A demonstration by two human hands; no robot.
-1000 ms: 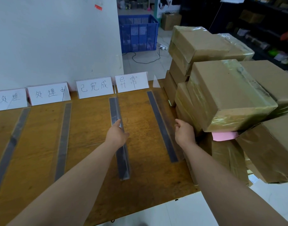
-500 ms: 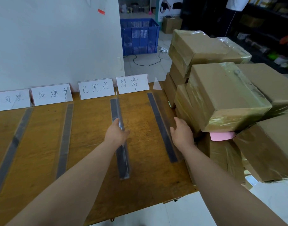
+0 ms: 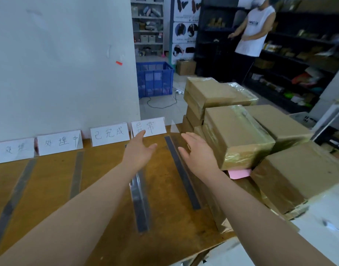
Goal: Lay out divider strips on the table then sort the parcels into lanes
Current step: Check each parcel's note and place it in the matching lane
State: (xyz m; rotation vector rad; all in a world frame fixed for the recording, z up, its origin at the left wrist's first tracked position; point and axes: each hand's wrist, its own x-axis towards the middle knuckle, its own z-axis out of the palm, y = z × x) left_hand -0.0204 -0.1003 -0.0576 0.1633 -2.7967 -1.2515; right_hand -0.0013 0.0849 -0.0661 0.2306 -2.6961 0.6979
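Observation:
Several grey divider strips lie lengthwise on the wooden table point(image 3: 107, 217): one at the far left point(image 3: 13, 196), one under the second card point(image 3: 76, 175), one under my left forearm point(image 3: 139, 206) and one at the right point(image 3: 182, 173). A stack of brown tape-wrapped parcels point(image 3: 239, 139) stands at the table's right end. My left hand point(image 3: 139, 150) hovers open above the third strip. My right hand point(image 3: 199, 154) is open too, held just left of the parcel stack, touching nothing that I can see.
White label cards point(image 3: 109, 134) with handwritten characters stand along the wall at the table's back edge. A pink slip point(image 3: 239, 172) sticks out between parcels. A blue crate point(image 3: 155, 79) sits on the floor behind. A person in a white sleeveless shirt point(image 3: 255, 33) stands by dark shelves.
Both hands have lifted off and opened: the left left the third strip, the right left the parcel stack. My view has tilted up, showing the room and the person.

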